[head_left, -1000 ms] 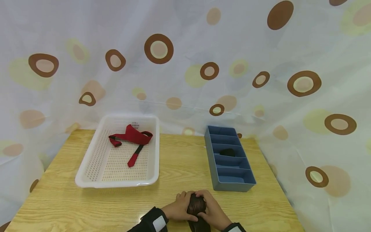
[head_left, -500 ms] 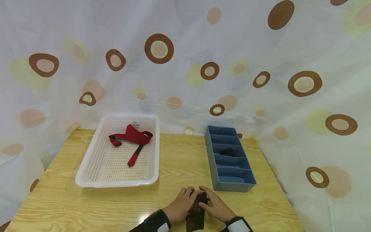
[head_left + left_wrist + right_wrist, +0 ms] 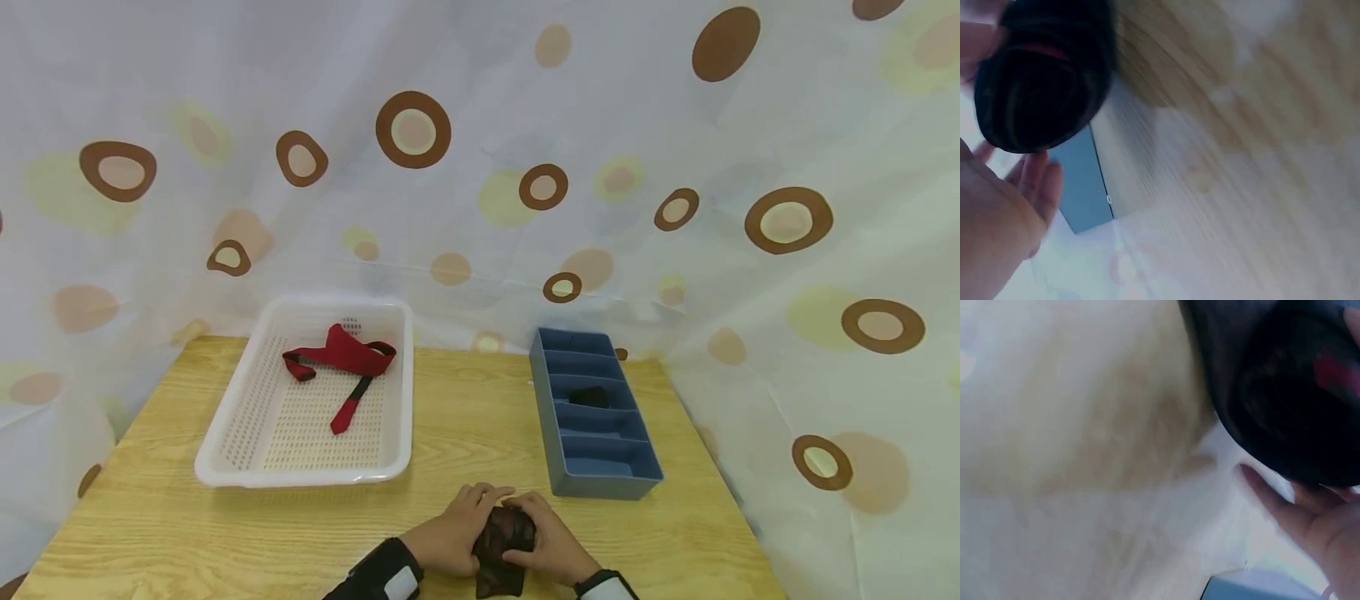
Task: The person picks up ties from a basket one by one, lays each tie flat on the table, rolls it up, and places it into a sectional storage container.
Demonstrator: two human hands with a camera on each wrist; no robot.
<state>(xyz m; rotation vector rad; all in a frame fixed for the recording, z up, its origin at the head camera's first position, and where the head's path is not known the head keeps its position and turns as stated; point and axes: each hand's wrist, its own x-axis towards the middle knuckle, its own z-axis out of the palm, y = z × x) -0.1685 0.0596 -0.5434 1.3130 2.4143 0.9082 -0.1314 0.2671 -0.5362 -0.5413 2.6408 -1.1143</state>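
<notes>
A dark necktie (image 3: pixel 497 568), partly rolled up, lies at the table's near edge, its flat tail pointing toward me. My left hand (image 3: pixel 452 533) holds the roll's left side, fingers over the far end. On the other side my right hand (image 3: pixel 553 546) grips it, thumb on top and fingers round the far side. In the left wrist view the coiled end of the roll (image 3: pixel 1044 94) shows a little red, above the left palm (image 3: pixel 997 219). The right wrist view shows the opposite coil (image 3: pixel 1297 406) resting by the right fingers (image 3: pixel 1272 494).
A white perforated basket (image 3: pixel 405 392) with a red necktie (image 3: pixel 352 354) stands at the back left. To the right is a blue divided box (image 3: pixel 558 467); a dark folded or rolled item (image 3: pixel 589 397) sits in its middle compartment. A patterned sheet (image 3: pixel 465 208) hangs behind the wooden table (image 3: pixel 300 533).
The necktie's loose tail looks shorter than a second ago. Both hands have shifted slightly around the roll, and the left hand has moved a little to the left.
</notes>
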